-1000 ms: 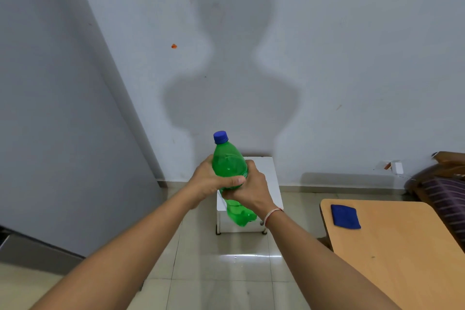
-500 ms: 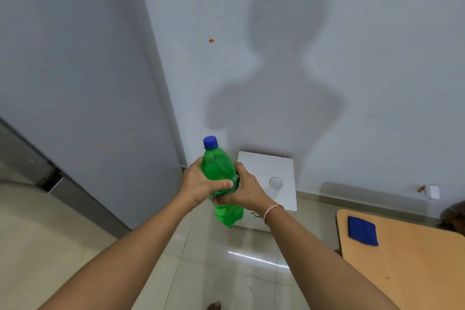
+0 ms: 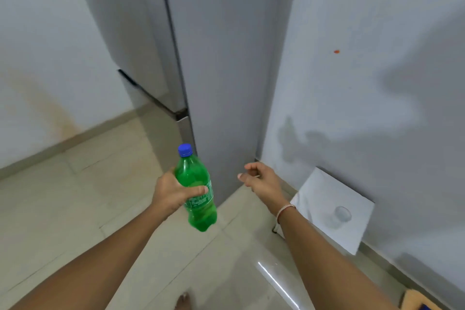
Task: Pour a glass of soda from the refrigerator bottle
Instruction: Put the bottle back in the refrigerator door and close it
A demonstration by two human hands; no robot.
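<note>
A green bottle [image 3: 197, 190], blue cap [image 3: 185, 150] on, is held upright in mid-air before the fridge [image 3: 221, 70], left hand [image 3: 171, 192] fingers wrapped around it. The right hand [image 3: 261, 178] has just let go, fingers loosely curled and empty. Label print is too blurred to read. A glass [image 3: 342, 214] waits on the white stand [image 3: 324, 189] at right; pouring likely comes next.

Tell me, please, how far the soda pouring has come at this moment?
Done: the green bottle is out, held by the left hand. In hand: the right hand is free, near the refrigerator. Left: the blue cap is on, and the glass on the white stand looks empty.
</note>
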